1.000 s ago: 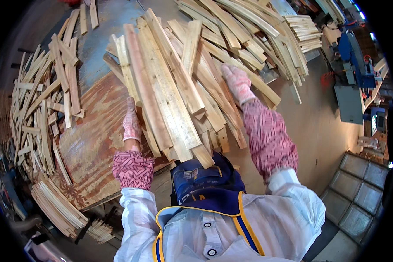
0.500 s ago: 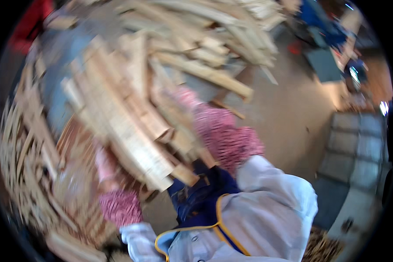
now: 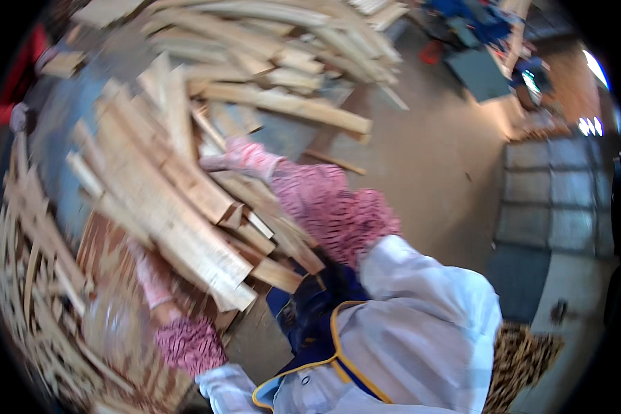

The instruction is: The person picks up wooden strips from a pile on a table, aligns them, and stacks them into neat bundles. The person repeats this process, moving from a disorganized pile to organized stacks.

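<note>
From the head view, my left hand, in a pink glove, lies along the lower left edge of a loose bundle of boards, while my right hand reaches over from the other side, fingers against the bundle's right-hand boards. Blur and overlapping wood hide the fingertips, so I cannot tell whether either hand is closed around anything. The bundle lies slanted between the hands, its near ends in front of the dark blue apron, and it blocks my view of much of the tabletop. Just beyond the right hand, a long board juts out from a pile of boards, and a thin stick lies near the patterned right sleeve. A tangle of thin strips crowds the left side, beside the left hand. At the far left I see a red shape, too blurred to identify. Rightward, across the brown floor, are a grey box, a gridded panel and a heap of wood pieces.
</note>
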